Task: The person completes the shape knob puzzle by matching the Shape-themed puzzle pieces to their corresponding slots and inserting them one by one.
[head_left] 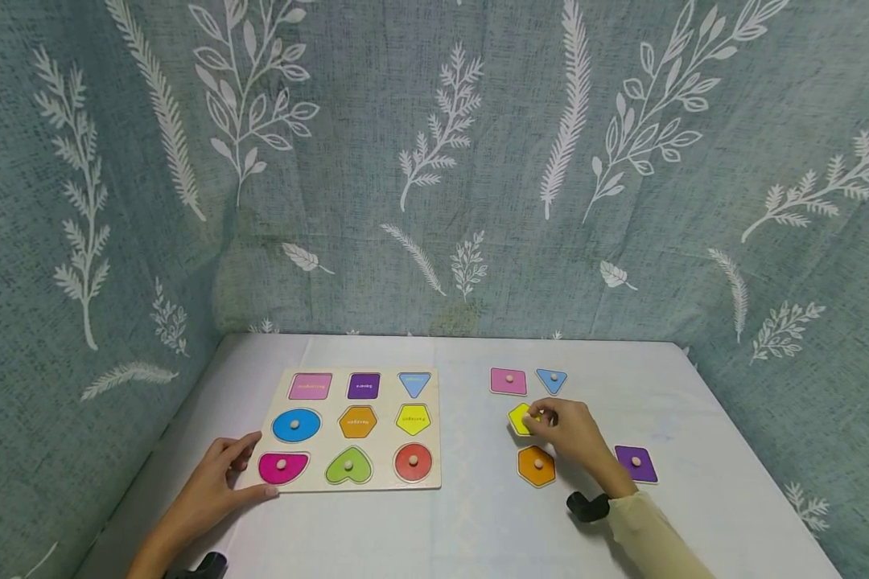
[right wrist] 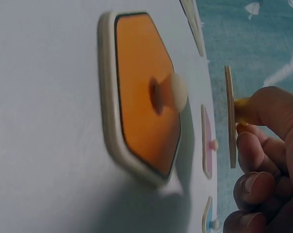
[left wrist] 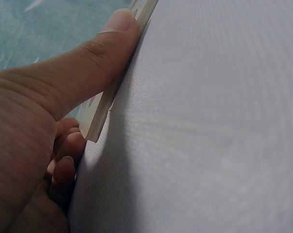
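Observation:
At the front left corner of the wooden shape puzzle board (head_left: 384, 481), my left hand (head_left: 213, 486) grips the edge. Its thumb (left wrist: 95, 53) lies along the front edge, and the other fingers curl by the left side. My right hand (head_left: 572, 434) pinches the yellow pentagon piece (head_left: 517, 419) by its knob. In the right wrist view, that piece (right wrist: 231, 116) is held off the cloth. Just in front lies the orange hexagon piece (head_left: 536, 466). Behind are the pink rectangle piece (head_left: 501, 381) and the blue triangle piece (head_left: 552, 379).
A purple square piece (head_left: 636, 464) lies right of my right wrist. The blue oval (head_left: 296, 425), magenta half-round (head_left: 283, 468), green heart (head_left: 348, 466) and red circle (head_left: 413, 462) sit in the board. A patterned curtain (head_left: 434, 169) rises behind the white-covered table (head_left: 471, 531).

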Demonstrator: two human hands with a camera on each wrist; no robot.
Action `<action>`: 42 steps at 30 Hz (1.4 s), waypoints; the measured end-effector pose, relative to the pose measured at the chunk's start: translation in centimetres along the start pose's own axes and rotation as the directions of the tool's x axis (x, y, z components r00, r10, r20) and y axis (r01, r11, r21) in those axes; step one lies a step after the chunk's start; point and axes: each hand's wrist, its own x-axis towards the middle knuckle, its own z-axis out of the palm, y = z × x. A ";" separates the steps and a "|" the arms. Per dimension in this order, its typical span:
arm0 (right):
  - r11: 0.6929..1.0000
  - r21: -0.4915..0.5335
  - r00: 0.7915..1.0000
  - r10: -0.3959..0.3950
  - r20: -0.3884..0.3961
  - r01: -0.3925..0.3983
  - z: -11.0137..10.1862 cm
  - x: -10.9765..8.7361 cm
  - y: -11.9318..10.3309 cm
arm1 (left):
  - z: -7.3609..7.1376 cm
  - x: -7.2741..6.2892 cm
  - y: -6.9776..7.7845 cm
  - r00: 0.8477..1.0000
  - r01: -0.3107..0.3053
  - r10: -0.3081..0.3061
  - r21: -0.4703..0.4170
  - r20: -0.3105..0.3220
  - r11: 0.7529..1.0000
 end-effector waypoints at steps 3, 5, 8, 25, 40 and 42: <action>1.000 -0.003 1.000 -0.018 0.011 0.018 0.3 0.2 -0.4 | 0.0 0.0 0.0 1.000 0.006 -0.006 -0.009 0.000 1.000; 0.999 -0.001 0.999 -0.040 0.013 0.040 0.5 0.3 -0.5 | -0.1 0.0 0.1 1.000 0.012 -0.012 -0.017 0.002 1.000; 0.997 0.002 0.996 -0.083 0.019 0.083 0.8 0.5 -0.9 | -0.1 0.0 0.1 1.000 0.017 -0.017 -0.018 0.004 1.000; 0.961 0.048 0.959 -0.275 0.076 0.272 3.1 2.2 -3.2 | -0.1 -0.1 0.1 0.999 0.032 -0.032 -0.026 0.005 0.999; 0.959 0.094 0.954 -0.277 0.113 0.267 5.5 3.3 -5.3 | -0.2 0.0 0.3 1.000 0.025 -0.025 0.001 0.008 1.000; 0.958 0.092 0.952 -0.283 0.115 0.273 5.7 3.3 -5.7 | -0.1 -0.1 0.3 1.000 0.021 -0.021 0.002 0.007 1.000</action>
